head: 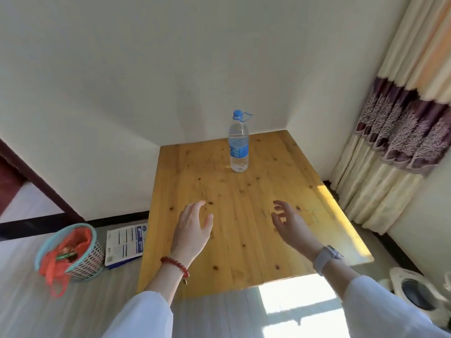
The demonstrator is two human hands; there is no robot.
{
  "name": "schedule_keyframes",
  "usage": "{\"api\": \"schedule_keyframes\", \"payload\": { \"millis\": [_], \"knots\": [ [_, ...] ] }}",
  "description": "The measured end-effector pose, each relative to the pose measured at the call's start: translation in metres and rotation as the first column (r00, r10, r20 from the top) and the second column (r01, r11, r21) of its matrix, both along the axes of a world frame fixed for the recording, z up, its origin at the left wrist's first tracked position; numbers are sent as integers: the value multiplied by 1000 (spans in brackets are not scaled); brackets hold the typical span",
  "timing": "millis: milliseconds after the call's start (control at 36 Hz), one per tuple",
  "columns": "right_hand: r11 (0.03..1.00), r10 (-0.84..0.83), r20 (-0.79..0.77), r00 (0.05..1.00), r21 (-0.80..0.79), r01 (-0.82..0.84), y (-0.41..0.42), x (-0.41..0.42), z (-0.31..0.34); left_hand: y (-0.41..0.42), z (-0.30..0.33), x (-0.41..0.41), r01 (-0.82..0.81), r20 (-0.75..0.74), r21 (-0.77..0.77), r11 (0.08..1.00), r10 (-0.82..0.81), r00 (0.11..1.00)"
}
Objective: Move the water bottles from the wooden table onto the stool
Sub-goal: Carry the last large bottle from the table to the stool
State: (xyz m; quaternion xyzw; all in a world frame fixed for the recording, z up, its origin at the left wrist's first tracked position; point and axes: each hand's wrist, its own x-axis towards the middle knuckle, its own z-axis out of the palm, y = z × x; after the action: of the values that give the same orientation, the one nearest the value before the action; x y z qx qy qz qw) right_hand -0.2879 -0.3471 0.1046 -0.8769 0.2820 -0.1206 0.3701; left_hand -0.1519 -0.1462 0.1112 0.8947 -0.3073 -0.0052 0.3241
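**Reaching for the last bottle in view**

Hovering over the near half of the wooden table (pixel 244 228), palms turned toward each other: left hand (pixel 192 230) and right hand (pixel 291 228), both with fingers loosely spread, holding nothing, touching nothing. Red bead bracelet (pixel 174 265) on the left wrist, grey watch (pixel 325 257) on the right.

Standing upright well beyond both hands, roughly midway between them and toward the far edge by the wall: one clear water bottle (pixel 238 142), blue cap, blue label, full or nearly so. No second bottle visible on the tabletop. No stool visible either; whereabouts impossible to tell.

Likely heavy for its slim shape, given the water level; thin plastic walls, so some give under a hard squeeze. Smooth and possibly slick on the bare plastic. Best taken around the labelled middle, fingers and thumb wrapped fully, one hand enough, the other free to steady the base. Blue loop at the cap probably too flimsy to carry by.

Left of the left hand, down on the floor: a mesh waste basket (pixel 70 252) and a flat printed box (pixel 125 240). Right of the right hand: a curtain (pixel 395 142).
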Motion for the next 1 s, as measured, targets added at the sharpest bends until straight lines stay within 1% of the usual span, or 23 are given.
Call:
{"api": "schedule_keyframes", "payload": {
  "millis": [194, 278, 361, 444, 500, 583, 667, 750, 806, 917, 1000],
  "knots": [
    [995, -92, 35, 995, 44, 90, -76, 121, -30, -91, -28, 136, 94, -4, -24, 995, -94, 996],
    [989, -134, 19, 991, 62, 132, -108, 174, -47, -141, -42, 194, 135, -71, -49, 990, -138, 988],
    [988, -130, -20, 991, 84, 131, -136, 224, -66, -190, -61, 244, 164, -165, -82, 983, -175, 971],
    [982, -116, -44, 992, 146, 122, -160, 270, -87, -232, -85, 285, 193, -261, -87, 977, -209, 942],
    [972, -110, -47, 993, 203, 118, -176, 296, -101, -255, -99, 306, 220, -288, -86, 972, -235, 928],
    [950, -104, -49, 993, 291, 113, -198, 325, -121, -283, -113, 329, 304, -287, -151, 941, -336, 897],
    [933, -46, 17, 999, 357, 36, -211, 343, -134, -302, -117, 340, 404, -332, -300, 864, -491, 805],
    [910, -58, 99, 993, 415, 12, -215, 354, -143, -312, -123, 346, 383, -383, -433, 816, -551, 741],
    [894, -87, 139, 986, 448, 16, -215, 359, -145, -318, -128, 349, 344, -405, -468, 814, -543, 735],
    [880, -150, 172, 974, 472, 52, -213, 366, -140, -331, -123, 350, 291, -351, -487, 823, -490, 798],
    [872, -203, 160, 966, 479, 103, -201, 363, -143, -329, -119, 342, 245, -362, -550, 798, -492, 791]
  ]
}}
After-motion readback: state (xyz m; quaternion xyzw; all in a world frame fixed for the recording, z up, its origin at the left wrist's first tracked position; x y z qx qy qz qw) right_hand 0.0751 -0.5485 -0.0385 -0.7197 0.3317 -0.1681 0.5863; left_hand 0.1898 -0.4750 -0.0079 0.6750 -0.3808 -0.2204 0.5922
